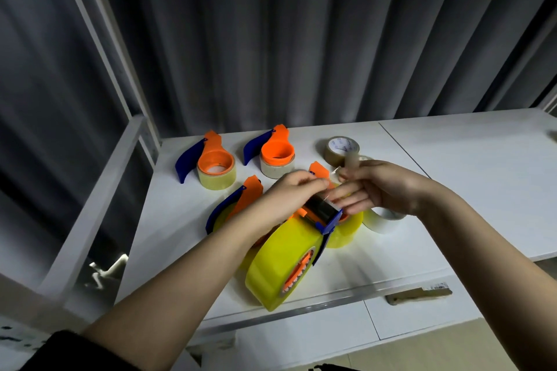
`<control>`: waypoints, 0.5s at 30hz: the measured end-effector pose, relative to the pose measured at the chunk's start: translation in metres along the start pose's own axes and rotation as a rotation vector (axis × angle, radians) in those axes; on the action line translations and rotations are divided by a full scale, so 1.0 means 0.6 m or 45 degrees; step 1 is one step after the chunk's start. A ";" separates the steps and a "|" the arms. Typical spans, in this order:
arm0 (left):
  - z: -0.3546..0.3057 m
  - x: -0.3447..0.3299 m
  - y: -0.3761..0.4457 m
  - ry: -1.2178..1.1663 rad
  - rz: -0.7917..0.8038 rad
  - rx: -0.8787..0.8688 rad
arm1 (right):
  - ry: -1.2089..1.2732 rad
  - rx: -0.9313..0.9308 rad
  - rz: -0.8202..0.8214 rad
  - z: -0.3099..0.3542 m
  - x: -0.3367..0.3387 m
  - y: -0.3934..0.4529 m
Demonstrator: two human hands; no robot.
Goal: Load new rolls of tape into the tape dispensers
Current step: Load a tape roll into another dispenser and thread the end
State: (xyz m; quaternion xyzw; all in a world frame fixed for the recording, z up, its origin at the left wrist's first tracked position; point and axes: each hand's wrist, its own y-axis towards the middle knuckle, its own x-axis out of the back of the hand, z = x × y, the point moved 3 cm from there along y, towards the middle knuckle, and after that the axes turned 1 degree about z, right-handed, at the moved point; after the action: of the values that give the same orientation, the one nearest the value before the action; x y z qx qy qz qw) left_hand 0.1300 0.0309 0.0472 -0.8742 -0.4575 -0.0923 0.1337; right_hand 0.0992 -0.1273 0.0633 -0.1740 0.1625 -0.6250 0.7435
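Yellow tape forms the large roll (272,262) sitting in the lower centre of the frame, mounted on an orange-and-blue dispenser (327,221) whose blue cutter end is pointing up toward the hands. The left hand (291,190) is reaching in from the lower left, its fingers curling down onto the dark front plate of that dispenser and gripping it. The right hand (382,187) is coming in from the right, thumb and forefinger pinching a strip of clear tape (351,164) that is standing up above the fingers, while the remaining fingers are lying extended toward the cutter.

Behind the hands, toward the upper left of the white table (467,175), two further dispensers are standing (each already carrying a pale roll): the far-left dispenser (208,164) and the middle dispenser (272,153). A fourth dispenser (238,202) is lying partly hidden under the left wrist. A brown roll (342,149) is resting flat just behind the right hand, and a clear roll (384,220) is lying beneath the right wrist. A wooden-handled tool (419,295) is lying on the lower ledge at the right
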 end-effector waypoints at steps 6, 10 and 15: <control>-0.027 -0.005 0.028 -0.011 0.036 0.149 | 0.068 -0.082 0.071 -0.010 0.000 0.007; -0.030 -0.014 0.038 -0.084 0.025 0.254 | 0.066 -0.065 0.015 -0.014 0.001 0.010; -0.028 -0.023 0.041 -0.119 -0.027 0.297 | 0.176 -0.038 -0.046 -0.025 -0.003 0.006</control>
State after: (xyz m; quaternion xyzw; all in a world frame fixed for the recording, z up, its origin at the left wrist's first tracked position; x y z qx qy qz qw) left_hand 0.1422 0.0015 0.0555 -0.8512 -0.4801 0.0010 0.2121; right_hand 0.0950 -0.1260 0.0483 -0.1442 0.2195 -0.6464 0.7164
